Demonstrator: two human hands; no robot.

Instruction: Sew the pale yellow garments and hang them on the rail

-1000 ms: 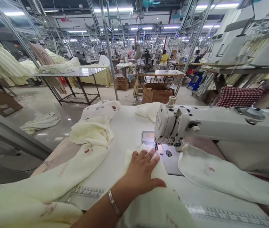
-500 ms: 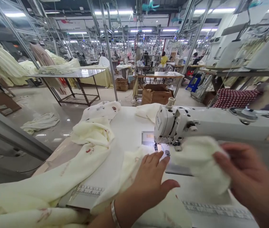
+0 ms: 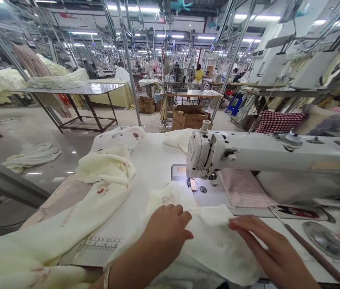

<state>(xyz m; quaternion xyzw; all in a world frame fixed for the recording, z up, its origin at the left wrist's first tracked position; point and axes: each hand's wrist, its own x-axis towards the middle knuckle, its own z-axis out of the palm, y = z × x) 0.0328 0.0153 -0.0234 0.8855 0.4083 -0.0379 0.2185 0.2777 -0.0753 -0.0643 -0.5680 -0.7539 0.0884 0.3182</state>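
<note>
My left hand [image 3: 166, 230] rests on pale yellow printed fabric [image 3: 159, 196] before the needle, its fingers bent and its thumb apart from them. A plain pale cloth piece [image 3: 215, 237] lies to the right of that hand, overlapping the printed fabric. My right hand [image 3: 269, 245] pinches the piece's upper right edge between fingertips and thumb; the exact contact is partly hidden. Just beyond both hands stands the white sewing machine [image 3: 206, 154], its needle area lit. The fabric's edge lies a little short of the presser foot [image 3: 189, 182].
A bunched printed garment [image 3: 106, 164] trails along the left of the table. Right of my right hand lie a brown-handled tool [image 3: 311, 245], red-handled snips [image 3: 299, 211] and a round metal disc [image 3: 326, 240]. Pink checked cloth [image 3: 245, 186] sits under the machine arm.
My right hand has brought the cloth piece down and left, from raised beside the machine head onto the printed fabric. My left hand has drawn back slightly and its fingers have bent.
</note>
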